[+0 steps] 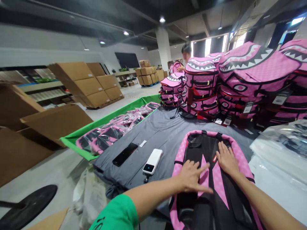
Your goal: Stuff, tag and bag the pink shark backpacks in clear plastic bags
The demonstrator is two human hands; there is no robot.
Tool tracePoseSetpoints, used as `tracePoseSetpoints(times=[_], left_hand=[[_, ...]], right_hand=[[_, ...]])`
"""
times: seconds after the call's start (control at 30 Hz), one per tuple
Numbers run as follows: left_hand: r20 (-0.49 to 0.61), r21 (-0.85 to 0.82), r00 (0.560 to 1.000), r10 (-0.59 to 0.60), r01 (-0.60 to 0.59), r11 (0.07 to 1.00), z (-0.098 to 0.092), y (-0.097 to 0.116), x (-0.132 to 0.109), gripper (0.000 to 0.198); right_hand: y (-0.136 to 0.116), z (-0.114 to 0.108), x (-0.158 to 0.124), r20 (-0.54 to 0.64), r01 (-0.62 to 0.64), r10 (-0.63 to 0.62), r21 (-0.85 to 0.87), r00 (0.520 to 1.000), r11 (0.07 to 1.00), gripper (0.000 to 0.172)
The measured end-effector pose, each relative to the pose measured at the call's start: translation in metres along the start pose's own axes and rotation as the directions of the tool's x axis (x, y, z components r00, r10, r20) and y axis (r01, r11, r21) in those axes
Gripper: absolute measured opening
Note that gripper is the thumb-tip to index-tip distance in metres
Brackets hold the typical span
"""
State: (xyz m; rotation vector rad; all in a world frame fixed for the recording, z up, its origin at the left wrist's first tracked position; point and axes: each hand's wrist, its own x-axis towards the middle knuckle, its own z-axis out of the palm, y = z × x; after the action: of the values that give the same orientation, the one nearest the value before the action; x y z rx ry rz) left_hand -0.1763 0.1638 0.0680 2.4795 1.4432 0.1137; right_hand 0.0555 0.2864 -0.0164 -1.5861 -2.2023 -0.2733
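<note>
A pink and black backpack [222, 188] lies flat on the grey cloth-covered table in front of me, its strap side facing up. My left hand [193, 177] rests on its left half with the fingers spread. Higher up on the right half lies my right hand [226, 157], palm down, fingers stretched out beside a small red label [215, 158]. Neither hand grips anything. To the left of the backpack are a white power bank [153, 161] with a lit display and a black phone [125, 154].
Stacked pink shark-face backpacks [201, 86] with hanging tags line the table's far side. A green-edged bin [90, 156] at left holds several plastic-wrapped backpacks. Clear plastic bags [275, 179] lie at right. Cardboard boxes [87, 84] stand behind; another person [185, 56] is beyond the stacks.
</note>
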Motion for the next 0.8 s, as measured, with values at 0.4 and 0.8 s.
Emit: tracePoseSetpoints(times=[0.4,0.8], left_hand=[[-0.177,-0.14,0.976,-0.125,0.101,0.985,0.035,-0.08,0.11,0.073],[-0.324,0.046,0.934,-0.149,0.173,0.984,0.044,-0.004,0.112,0.069]], right_hand=[[-0.004,0.015,-0.006,0.005,0.007,-0.007,0.001,1.0,1.0,0.056],[0.0,-0.02,-0.003,-0.322,0.043,0.059,0.3,0.945,0.953,0.032]])
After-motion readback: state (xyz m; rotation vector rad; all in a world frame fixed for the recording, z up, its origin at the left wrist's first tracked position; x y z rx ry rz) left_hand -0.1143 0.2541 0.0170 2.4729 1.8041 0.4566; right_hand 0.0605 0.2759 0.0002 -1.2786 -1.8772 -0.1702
